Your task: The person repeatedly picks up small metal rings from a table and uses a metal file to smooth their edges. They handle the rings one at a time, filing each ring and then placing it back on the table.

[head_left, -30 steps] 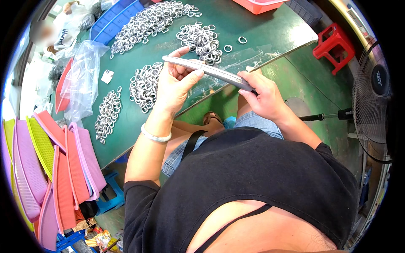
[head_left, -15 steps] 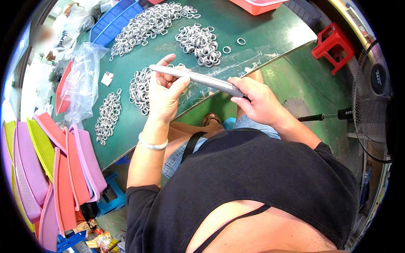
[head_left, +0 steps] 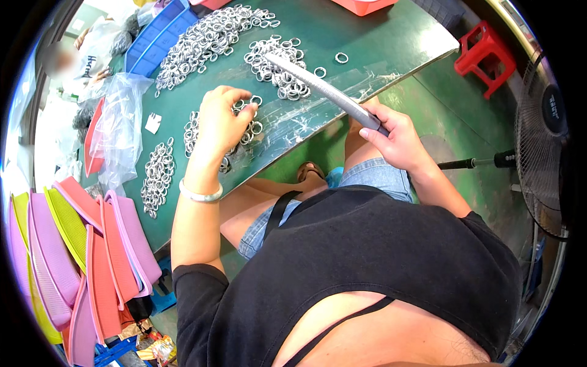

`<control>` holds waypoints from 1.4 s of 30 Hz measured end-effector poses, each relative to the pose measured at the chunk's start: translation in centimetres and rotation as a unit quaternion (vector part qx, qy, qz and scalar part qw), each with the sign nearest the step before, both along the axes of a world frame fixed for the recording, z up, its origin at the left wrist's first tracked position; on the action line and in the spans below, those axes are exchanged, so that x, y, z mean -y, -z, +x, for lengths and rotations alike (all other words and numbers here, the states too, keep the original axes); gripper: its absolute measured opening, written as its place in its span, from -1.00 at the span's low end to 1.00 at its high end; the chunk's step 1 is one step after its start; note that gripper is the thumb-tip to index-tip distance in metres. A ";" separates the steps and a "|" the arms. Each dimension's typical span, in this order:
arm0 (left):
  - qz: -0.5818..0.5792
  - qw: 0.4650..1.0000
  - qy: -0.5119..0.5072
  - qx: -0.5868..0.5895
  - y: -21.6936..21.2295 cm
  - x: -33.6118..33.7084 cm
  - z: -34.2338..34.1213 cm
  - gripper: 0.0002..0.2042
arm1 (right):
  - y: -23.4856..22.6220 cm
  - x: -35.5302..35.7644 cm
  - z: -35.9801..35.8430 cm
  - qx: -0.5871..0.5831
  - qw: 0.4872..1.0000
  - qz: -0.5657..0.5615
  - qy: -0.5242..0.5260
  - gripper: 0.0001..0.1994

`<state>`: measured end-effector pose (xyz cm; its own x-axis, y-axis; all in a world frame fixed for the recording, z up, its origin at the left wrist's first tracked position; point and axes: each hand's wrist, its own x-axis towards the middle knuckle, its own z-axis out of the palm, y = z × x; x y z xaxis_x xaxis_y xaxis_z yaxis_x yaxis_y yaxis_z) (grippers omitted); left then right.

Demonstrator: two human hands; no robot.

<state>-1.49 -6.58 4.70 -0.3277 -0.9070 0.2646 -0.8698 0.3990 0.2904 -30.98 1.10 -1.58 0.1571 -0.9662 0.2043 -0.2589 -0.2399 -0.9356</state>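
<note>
While half a second ago both hands were on the rod, the left hand is now apart from it, lower and further left above a pile of rings at the table's near edge. Its fingers are curled, forefinger and thumb tips near each other; I cannot tell whether they pinch a ring. The right hand alone keeps the dark end of the tapered grey rod pressed between thumb and fingers. The rod now slants more steeply, its free tip in front of the middle pile.

Around this spreads a green floor, and on it stands the green table, clear tape and pale scuffs along its near edge. Pink, purple and lime baskets lean stacked at the left; a black fan stands at the right, with a red stool beyond it. On the table, a blue bin sits beside the largest, far pile, and a clear plastic bag lies near the left edge. Smaller are the leftmost pile, a scrap of white paper and two loose rings right of the middle pile.
</note>
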 end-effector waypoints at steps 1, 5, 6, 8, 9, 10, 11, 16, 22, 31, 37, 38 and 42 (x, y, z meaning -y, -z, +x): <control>-0.001 1.000 0.025 -0.011 0.1 0.3 -0.6 -0.79 | 0.2 0.0 -0.1 0.006 1.000 -0.004 0.006 -0.66; 0.012 0.996 0.083 -0.018 1.4 0.9 -3.4 -0.85 | 0.5 0.0 -0.4 0.017 1.000 0.011 0.012 -0.66; 0.018 0.997 0.075 -0.017 1.7 1.1 -3.8 -0.86 | 0.4 0.0 -0.5 0.010 1.000 0.018 0.005 -0.66; 0.018 0.997 0.068 -0.021 2.4 1.4 -4.0 -0.87 | -0.1 -0.1 -0.7 -0.002 0.999 0.034 -0.009 -0.66; 0.013 0.997 0.070 -0.027 2.6 1.5 -3.8 -0.88 | -0.1 -0.1 -0.8 -0.006 1.000 0.028 -0.009 -0.67; 0.007 0.997 0.072 -0.033 2.7 1.6 -3.6 -0.88 | 0.0 -0.1 -0.8 -0.009 1.000 0.023 -0.009 -0.67; 0.050 0.992 0.056 -0.099 2.7 1.6 -3.3 -0.89 | 0.0 -0.1 -0.9 -0.012 1.000 0.018 -0.010 -0.67; 0.246 0.833 0.053 -0.494 2.0 1.5 -1.9 -0.93 | -0.5 -0.1 -0.9 -0.007 0.999 0.040 -0.024 -0.68; 0.258 0.715 0.119 -0.639 2.2 0.9 -1.7 -0.75 | -0.9 -0.1 -0.2 -0.006 0.998 0.021 -0.061 -0.64; 0.289 0.639 0.092 -0.707 3.0 0.8 -1.4 -0.75 | -0.8 -0.1 0.0 -0.027 0.999 0.003 -0.043 -0.65; 0.281 0.629 0.058 -0.723 3.3 0.7 -1.4 -0.77 | -1.5 -0.1 0.1 -0.049 0.997 0.027 -0.059 -0.65; 0.278 0.630 0.058 -0.723 3.3 0.6 -1.4 -0.78 | -1.5 -0.1 0.1 -0.053 0.996 0.031 -0.061 -0.65; 0.280 0.632 0.066 -0.719 3.4 0.5 -1.6 -0.78 | -0.9 -0.2 0.3 -0.021 0.997 0.025 -0.069 -0.65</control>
<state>-3.08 -7.08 1.25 -0.1961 -0.9803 0.0245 0.4856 -0.0754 0.8709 -30.71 1.33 -0.65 0.2965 -0.9438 0.1460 -0.2661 -0.2284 -0.9365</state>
